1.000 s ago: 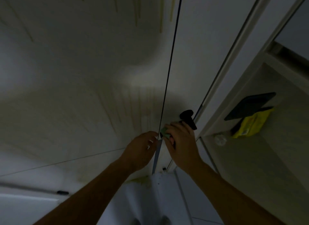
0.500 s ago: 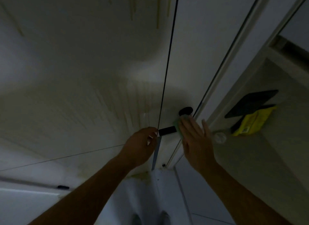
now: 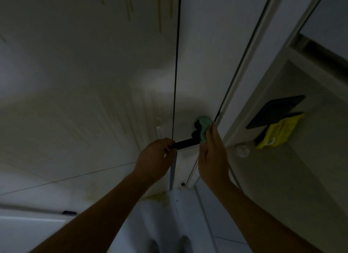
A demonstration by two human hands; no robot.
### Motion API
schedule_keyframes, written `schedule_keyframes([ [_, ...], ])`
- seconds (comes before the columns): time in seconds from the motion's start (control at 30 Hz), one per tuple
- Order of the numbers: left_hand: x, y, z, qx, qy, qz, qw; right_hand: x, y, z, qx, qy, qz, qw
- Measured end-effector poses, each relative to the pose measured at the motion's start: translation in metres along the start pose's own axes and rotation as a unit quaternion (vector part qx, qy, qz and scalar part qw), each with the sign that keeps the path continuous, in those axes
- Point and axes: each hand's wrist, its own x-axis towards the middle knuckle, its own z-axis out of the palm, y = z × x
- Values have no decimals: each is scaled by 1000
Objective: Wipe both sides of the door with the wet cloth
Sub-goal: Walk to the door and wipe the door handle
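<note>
Presumably soft and limp, the green wet cloth (image 3: 204, 127) sits under the flat right hand (image 3: 212, 156) beside the black lever handle (image 3: 185, 145), whose tip the left hand (image 3: 155, 159) grips, steadying the white door (image 3: 197, 64)

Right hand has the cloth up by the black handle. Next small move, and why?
Probably slide the cloth down the door face below the handle. The right hand presses it flat beside the handle base, while the left hand grips the handle's end to steady the door, and the panel underneath looks unwiped.
</note>
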Motion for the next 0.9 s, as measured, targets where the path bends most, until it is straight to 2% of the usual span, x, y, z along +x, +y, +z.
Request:
schedule_keyframes([
  [0.03, 1, 0, 0, 1, 2, -4, 1000, -10, 1, 1, 44, 4, 12, 999],
  [0.1, 1, 0, 0, -2, 10, -15, 1000, -16, 0, 1, 167, -2, 97, 981],
  [0.17, 2, 1, 2, -17, 21, -34, 999, 2, -3, 4, 298, 35, 206, 931],
  [0.27, 3, 2, 4, -53, 35, -69, 996, 32, -8, 3, 408, 96, 348, 839],
  [0.37, 2, 3, 6, -52, 52, -73, 995, 16, -14, 6, 516, 77, 406, 750],
  [0.47, 2, 3, 8, -50, 65, -77, 994, 3, -17, 7, 571, 32, 436, 695],
  [0.57, 3, 5, 9, -62, 73, -93, 991, 11, -22, 9, 627, 50, 433, 646],
  [0.63, 3, 7, 10, -103, 77, -124, 984, 7, -30, 18, 629, 31, 439, 640],
  [0.77, 9, 10, 9, -239, 99, -236, 937, -14, -38, 38, 562, -83, 414, 712],
  [0.83, 11, 9, 7, -279, 91, -279, 914, -13, -31, 34, 557, -93, 398, 723],
  [0.9, 11, 9, 6, -292, 74, -312, 901, -5, -18, 18, 583, -59, 394, 708],
])
